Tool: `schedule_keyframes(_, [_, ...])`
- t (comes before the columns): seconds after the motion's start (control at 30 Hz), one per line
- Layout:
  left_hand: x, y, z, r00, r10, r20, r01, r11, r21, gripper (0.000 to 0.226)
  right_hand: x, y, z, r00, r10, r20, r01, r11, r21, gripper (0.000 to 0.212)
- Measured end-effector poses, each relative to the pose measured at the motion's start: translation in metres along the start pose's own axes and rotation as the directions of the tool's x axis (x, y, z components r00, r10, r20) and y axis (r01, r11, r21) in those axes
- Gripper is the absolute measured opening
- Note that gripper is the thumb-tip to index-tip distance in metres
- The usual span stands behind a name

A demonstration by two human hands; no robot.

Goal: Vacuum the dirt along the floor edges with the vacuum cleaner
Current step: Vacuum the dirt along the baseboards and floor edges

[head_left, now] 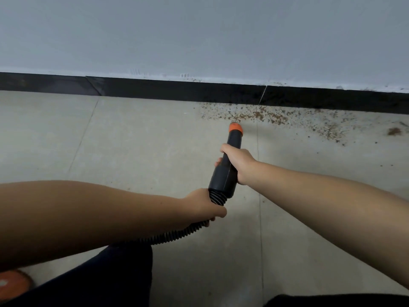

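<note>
A black vacuum nozzle (223,173) with an orange tip (236,128) points at the floor near the wall. My right hand (238,163) grips the nozzle's middle. My left hand (204,206) holds the black ribbed hose (177,234) just behind the nozzle. Brown dirt crumbs (276,117) lie scattered along the black baseboard (177,89), from just beyond the orange tip out to the right. A small separate clump of dirt (394,131) sits at the far right.
The floor is pale grey tile (132,140) with thin joints. A grey-white wall (199,34) rises above the baseboard. An orange round object (13,284) shows at the bottom left, beside my dark-clothed leg (106,282).
</note>
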State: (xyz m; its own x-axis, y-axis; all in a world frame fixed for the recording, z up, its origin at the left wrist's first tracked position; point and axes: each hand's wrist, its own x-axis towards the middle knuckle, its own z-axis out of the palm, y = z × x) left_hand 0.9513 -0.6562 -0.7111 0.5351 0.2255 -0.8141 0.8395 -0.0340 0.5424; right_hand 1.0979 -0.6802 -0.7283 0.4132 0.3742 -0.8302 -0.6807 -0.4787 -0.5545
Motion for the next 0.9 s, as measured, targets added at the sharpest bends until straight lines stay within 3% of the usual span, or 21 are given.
schedule_keyframes(0.37, [0.027,0.034,0.010,0.998,0.047,0.033,-0.048,0.999,0.019,0.014,0.009,-0.016,-0.039,0.993,-0.029,-0.113,0.040,0.994,0.097,0.012])
schedule_keyframes(0.9, [0.006,-0.017,-0.012,0.991,-0.062,-0.120,0.039,0.982,-0.186,0.016,0.019,-0.005,0.042,0.991,-0.028,0.132,0.038,0.997,-0.070,0.014])
